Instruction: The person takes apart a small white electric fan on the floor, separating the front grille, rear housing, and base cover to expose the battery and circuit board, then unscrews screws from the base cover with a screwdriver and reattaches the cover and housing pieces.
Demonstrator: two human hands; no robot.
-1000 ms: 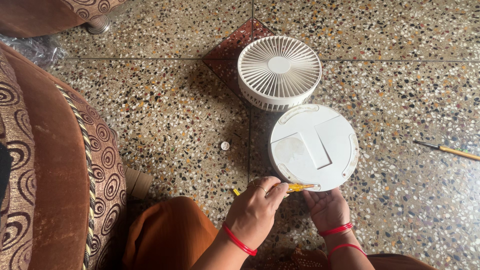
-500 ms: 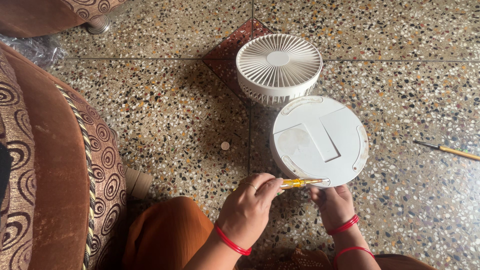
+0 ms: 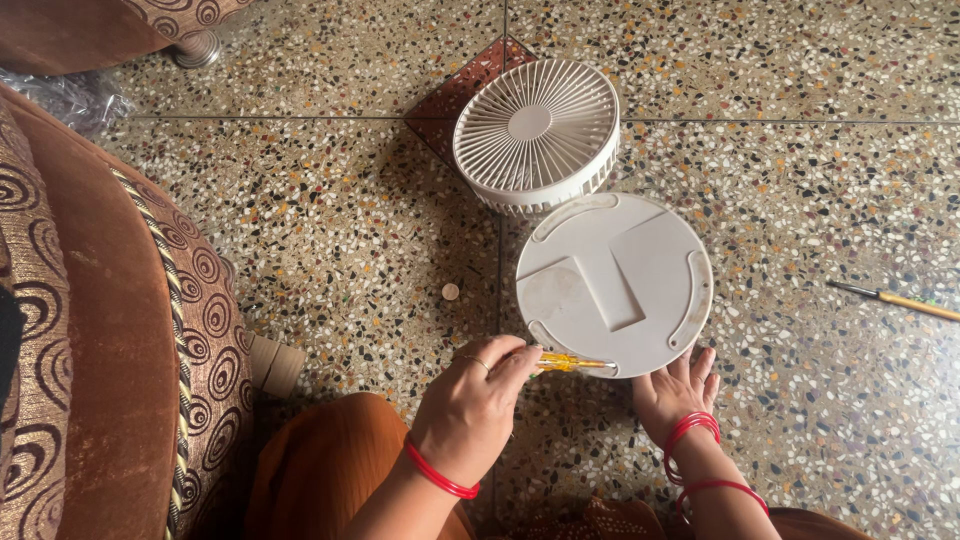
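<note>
Left hand [image 3: 470, 405] pinches yellow screwdriver [image 3: 572, 364] at white disc [image 3: 612, 285] rim; right hand [image 3: 672, 392], fingers spread, braces it; light, rigid plastic, likely slippery

We count two hands: one left hand [image 3: 470, 410] and one right hand [image 3: 672, 392]. We count two screwdrivers: one yellow-handled screwdriver [image 3: 568, 364] at the near disc edge and one second screwdriver [image 3: 893, 300] lying on the floor at far right. We count two round white fan parts: one ribbed grille [image 3: 535, 132] and one flat base disc [image 3: 614, 284]. We count one small round cap [image 3: 451, 291]. We count three red bangles: one on the left wrist, two on the right.
</note>
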